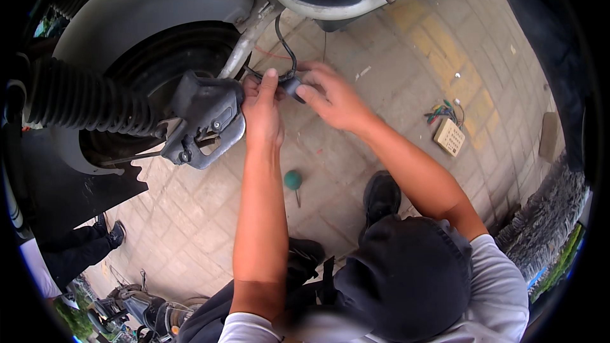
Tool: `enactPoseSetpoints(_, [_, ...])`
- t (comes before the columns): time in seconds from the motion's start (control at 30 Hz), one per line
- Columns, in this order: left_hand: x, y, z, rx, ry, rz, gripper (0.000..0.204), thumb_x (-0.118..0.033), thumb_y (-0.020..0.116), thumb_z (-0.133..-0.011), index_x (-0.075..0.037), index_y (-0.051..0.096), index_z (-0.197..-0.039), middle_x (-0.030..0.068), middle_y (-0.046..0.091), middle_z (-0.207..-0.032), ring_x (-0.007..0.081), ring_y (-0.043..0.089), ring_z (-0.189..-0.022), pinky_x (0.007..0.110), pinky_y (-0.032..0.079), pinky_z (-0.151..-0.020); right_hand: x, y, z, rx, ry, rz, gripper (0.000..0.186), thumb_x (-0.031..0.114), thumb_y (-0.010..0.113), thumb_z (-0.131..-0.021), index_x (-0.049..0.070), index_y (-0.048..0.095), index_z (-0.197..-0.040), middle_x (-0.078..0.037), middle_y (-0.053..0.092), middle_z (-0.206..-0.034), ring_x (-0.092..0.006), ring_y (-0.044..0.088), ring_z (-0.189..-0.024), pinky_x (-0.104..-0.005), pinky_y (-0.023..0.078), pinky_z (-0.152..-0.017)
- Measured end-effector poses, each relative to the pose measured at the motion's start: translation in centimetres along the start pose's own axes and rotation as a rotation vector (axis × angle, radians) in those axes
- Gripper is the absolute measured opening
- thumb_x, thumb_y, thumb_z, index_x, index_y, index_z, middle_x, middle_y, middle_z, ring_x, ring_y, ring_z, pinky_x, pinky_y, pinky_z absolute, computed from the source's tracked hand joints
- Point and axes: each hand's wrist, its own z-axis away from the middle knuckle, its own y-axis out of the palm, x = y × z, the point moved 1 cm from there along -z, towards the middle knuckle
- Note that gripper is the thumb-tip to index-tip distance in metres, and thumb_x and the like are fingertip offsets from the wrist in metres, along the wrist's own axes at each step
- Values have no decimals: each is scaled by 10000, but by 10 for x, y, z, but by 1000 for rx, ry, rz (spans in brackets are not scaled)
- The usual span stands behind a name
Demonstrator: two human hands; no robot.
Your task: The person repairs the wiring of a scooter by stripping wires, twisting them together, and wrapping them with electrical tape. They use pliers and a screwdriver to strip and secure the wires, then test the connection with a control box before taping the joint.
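My left hand point(262, 105) is closed with its thumb raised, holding a black cable point(286, 43) that hangs from the vehicle frame. Opposite it, my right hand point(332, 96) pinches a dark grey piece point(292, 87) against the cable between the two hands. What kind of piece this is, I cannot make out. A thin red wire point(270, 54) runs just behind my fingers. Both hands are beside the wheel end of a two-wheeler, close to a dark metal bracket point(206, 117) with bolts. The left fingers are partly hidden behind the cable.
On the paving lie a green ball-handled screwdriver point(293, 180) and a beige box point(449, 137) with coloured wires. A grey mudguard point(159, 0) and black ribbed shock absorber point(92, 98) flank my left side. Another person's shoe point(117, 234) and parked two-wheelers point(143, 308) are at left.
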Motion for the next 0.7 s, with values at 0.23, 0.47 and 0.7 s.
enactPoseSetpoints(0.23, [8,-16,-2,130,112,-88,142,-127,621,-928,-70,507,-993,25,597,-896,111,547,-812,270,426,-778,31,-14,16,49,150,-254,258,176,683,-865,-43,606,-977,-138,597,-1060,-169,606,-914,-281,495,-777])
enactPoseSetpoints(0.47, [10,-8,-1,188,79,181,128,-165,522,-981,-94,500,-1085,72,616,-1106,173,592,-1010,315,452,-908,79,-9,-23,32,237,-189,280,128,683,-850,-81,607,-1019,-98,646,-777,-128,620,-742,-271,488,-644])
enactPoseSetpoints(0.7, [11,10,13,181,75,367,157,-207,503,-993,-74,495,-1074,98,603,-1149,202,585,-1028,353,459,-917,76,0,-40,-94,1,341,294,211,691,-820,-70,649,-895,-195,662,-758,-263,648,-664,-362,498,-628])
